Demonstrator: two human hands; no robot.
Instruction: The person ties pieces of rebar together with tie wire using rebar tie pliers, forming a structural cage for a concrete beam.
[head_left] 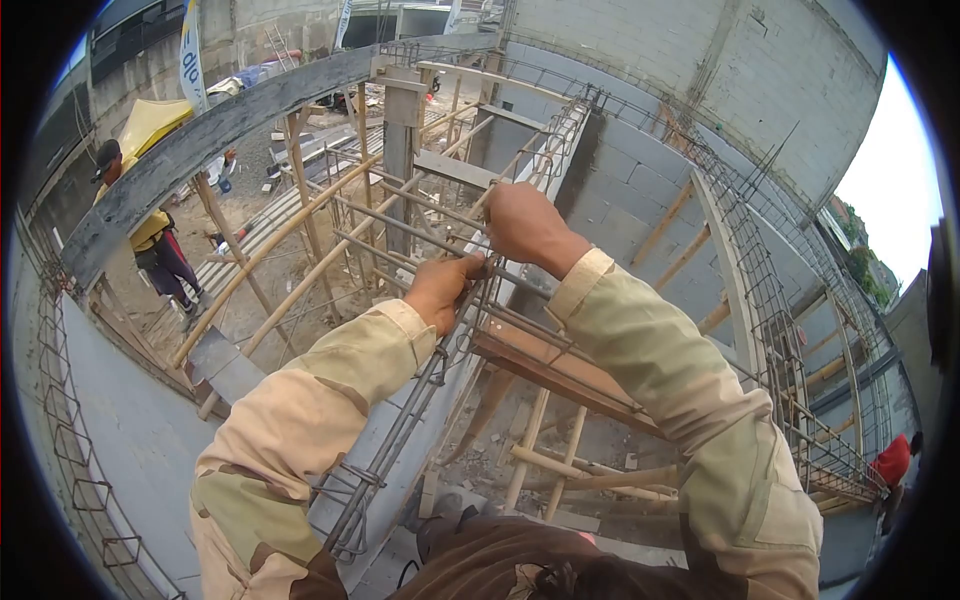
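Observation:
A long cage of steel rebar (405, 400) with stirrups runs away from me along the top of a grey block wall. Other rebar rods (420, 236) cross it where my hands work. My left hand (440, 290) is closed at this crossing, its thumb and fingers pressed together against the bars. Just beyond and to the right, my right hand (530, 228) is curled into a fist above the cage. What sits inside either hand's fingers is hidden. Both arms wear camouflage sleeves (650, 360).
A wooden board (560, 370) lies below my right forearm, above bamboo poles (565, 455). Bamboo props (300, 270) stand to the left. A person (165, 250) is at far left, another in a red top (893, 462) at far right. More rebar cage (770, 330) lines the right wall.

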